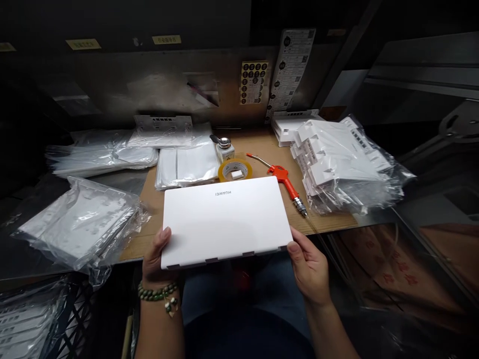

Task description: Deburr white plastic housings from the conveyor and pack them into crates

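A white plastic cover with upside-down HUAWEI lettering is held level over the front edge of the bench. Its near edge has several small notches. My left hand grips the left side, thumb on top and fingers hidden beneath. At the right corner my right hand pinches the cover, thumb on top. Just behind the cover lie a roll of yellow tape with a small white block inside, and a red air blow gun. A small dispenser bottle with a metal top stands behind the tape.
Bagged white covers are piled at right, and another bagged stack lies at left. Clear plastic bags lie at the back left. Sticker sheets hang on the rear panel. A black crate stands low at left.
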